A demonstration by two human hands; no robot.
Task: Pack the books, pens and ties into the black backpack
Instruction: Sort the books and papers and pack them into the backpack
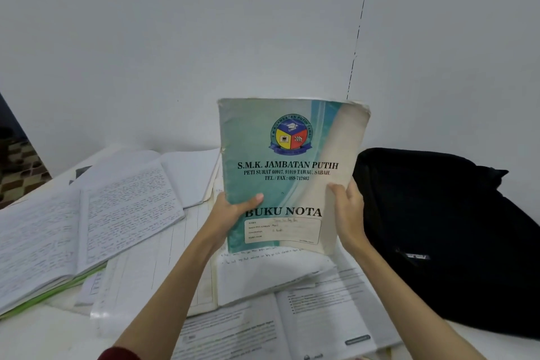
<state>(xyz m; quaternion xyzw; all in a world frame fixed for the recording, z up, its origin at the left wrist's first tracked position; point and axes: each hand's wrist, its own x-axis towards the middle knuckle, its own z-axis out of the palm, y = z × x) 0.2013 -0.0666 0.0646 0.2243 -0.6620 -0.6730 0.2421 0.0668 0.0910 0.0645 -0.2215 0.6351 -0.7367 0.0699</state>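
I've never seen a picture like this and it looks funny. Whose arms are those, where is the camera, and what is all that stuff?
The camera sits on a person's head, looking forward and down, so you see their own arms. The left hand and right hand hold up a worn teal and cream paper notebook by its two side edges; it says "BUKU NOTA". Below it, open handwritten notebooks and an open printed workbook lie spread on a white table. To the right lies a soft black fabric backpack, where the books should go.

Both arms raised forward, left hand (233,210) and right hand (349,207) gripping (thumbs frontward).
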